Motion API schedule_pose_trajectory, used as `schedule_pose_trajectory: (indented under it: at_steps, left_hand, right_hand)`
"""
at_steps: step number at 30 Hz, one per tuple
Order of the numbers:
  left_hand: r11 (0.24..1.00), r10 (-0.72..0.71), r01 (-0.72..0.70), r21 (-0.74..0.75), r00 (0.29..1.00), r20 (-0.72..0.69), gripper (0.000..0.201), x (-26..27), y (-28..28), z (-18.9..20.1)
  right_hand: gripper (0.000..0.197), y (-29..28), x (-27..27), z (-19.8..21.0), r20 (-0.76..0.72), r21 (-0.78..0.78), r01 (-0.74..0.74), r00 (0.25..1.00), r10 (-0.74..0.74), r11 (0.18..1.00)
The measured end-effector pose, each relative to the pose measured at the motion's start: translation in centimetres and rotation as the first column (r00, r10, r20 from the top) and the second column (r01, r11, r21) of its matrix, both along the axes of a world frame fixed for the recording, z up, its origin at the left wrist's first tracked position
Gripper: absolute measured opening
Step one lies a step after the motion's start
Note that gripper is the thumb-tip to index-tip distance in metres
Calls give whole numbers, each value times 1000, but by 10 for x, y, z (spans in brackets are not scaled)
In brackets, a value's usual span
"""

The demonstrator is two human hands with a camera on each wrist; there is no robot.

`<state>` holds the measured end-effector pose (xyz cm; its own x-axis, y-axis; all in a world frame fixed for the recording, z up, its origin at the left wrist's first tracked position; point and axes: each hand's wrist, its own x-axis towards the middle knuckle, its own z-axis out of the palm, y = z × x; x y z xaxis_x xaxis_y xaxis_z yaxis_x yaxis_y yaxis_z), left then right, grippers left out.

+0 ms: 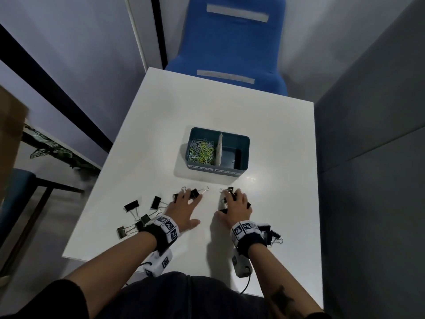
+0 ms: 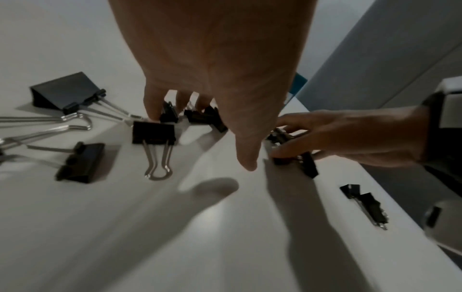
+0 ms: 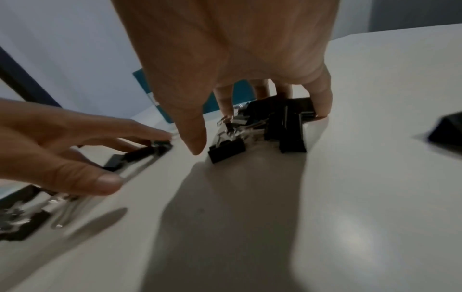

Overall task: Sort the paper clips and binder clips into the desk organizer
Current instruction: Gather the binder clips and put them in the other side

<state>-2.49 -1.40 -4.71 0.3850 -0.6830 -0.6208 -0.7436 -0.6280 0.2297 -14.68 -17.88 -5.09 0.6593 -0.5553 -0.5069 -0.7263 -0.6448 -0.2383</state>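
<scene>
The teal desk organizer [image 1: 244, 139] stands mid-table; its left compartment holds coloured paper clips [image 1: 201, 149], and its right one [image 1: 232, 155] looks empty. Black binder clips lie scattered along the near part of the white table [image 1: 276, 134]. My left hand [image 1: 190, 208] is spread flat, its straight fingertips [image 2: 153, 106] touching two binder clips [image 2: 170, 112], thumb apart. Arched over a tangled cluster of binder clips [image 3: 287, 126], my right hand [image 1: 226, 204] has its fingers curled behind the heap and its thumb [image 3: 196, 142] against the nearest clip [image 3: 226, 151].
Several loose binder clips [image 1: 135, 217] lie left of my left wrist, and a few more [image 1: 270, 232] by my right wrist near the table's right edge. A blue chair [image 1: 232, 42] stands beyond the far edge. Grey walls close in on both sides.
</scene>
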Motion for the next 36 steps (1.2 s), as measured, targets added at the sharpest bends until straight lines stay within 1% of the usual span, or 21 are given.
schedule_pose_trajectory:
  at_steps: [2, 3, 5, 7, 8, 10, 12, 14, 16, 18, 19, 21, 24, 27, 29, 31, 34, 36]
  left_hand:
    - [999, -23, 23, -27, 1000, -12, 86, -3, 2, 7]
    - [999, -10, 9, -47, 1000, -2, 85, -1, 5, 12]
    - [995, 71, -67, -74, 996, 52, 86, 7, 18, 22]
    - [982, 185, -181, -45, 972, 142, 94, 22, 39, 32]
    - [972, 231, -234, -6, 956, 178, 101, 31, 53, 34]
    - [936, 314, -338, 99, 927, 205, 118, 47, 83, 36]
    - [888, 378, -414, 201, 905, 194, 135, 54, 112, 34]
    - [845, 441, -465, 264, 885, 148, 146, 53, 133, 25]
    - [808, 535, -534, 248, 842, 69, 152, 48, 142, 14]
    - [802, 587, -580, 144, 810, -3, 153, 42, 139, 6]
    - [810, 584, -580, 86, 812, -24, 152, 40, 135, 3]
    - [846, 534, -534, 18, 845, -38, 148, 37, 123, 2]
    - [907, 420, -420, -9, 907, -2, 146, 35, 101, 2]
    - [959, 282, -283, 14, 958, 50, 141, 32, 79, 3]
    - [976, 215, -216, 15, 975, 50, 137, 28, 65, 5]
    - [988, 154, -155, 8, 987, 43, 134, 25, 53, 7]
    - [996, 85, -86, 20, 995, 45, 132, 19, 35, 8]
    - [998, 61, -61, 8, 998, 30, 130, 14, 26, 8]
  right_hand:
    - [72, 7, 5, 4, 43, 34, -53, 998, 52, 998]
    - [72, 7, 5, 7, 65, 42, -58, 996, 55, 997]
    - [73, 0, -1, 17, 102, 4, -36, 994, 36, 999]
    - [76, -15, -17, 28, 98, -54, 39, 995, -34, 998]
    - [78, -24, -28, 33, 82, -71, 97, 993, -91, 993]
    - [85, -41, -54, 38, 6, -85, 205, 979, -205, 975]
    - [100, -53, -78, 38, -114, -76, 290, 948, -297, 954]
    - [115, -55, -97, 32, -207, 1, 384, 904, -375, 923]
    - [122, -46, -105, 25, -233, 87, 454, 875, -425, 887]
    - [125, -31, -102, 19, -203, 75, 441, 885, -420, 894]
    - [126, -25, -97, 17, -177, 54, 420, 897, -406, 906]
    - [127, -16, -83, 16, -137, 51, 387, 916, -377, 921]
    - [127, -10, -59, 16, -114, 70, 310, 947, -302, 948]
    - [128, -10, -33, 16, -128, 40, 200, 973, -194, 979]
    - [124, -11, -16, 15, -126, 34, 126, 985, -121, 991]
    - [121, -9, -1, 14, -134, 63, 24, 991, -15, 998]
    - [118, 0, 12, 12, -159, 67, -122, 979, 131, 990]
    - [107, 7, 15, 11, -114, 35, -162, 980, 165, 986]
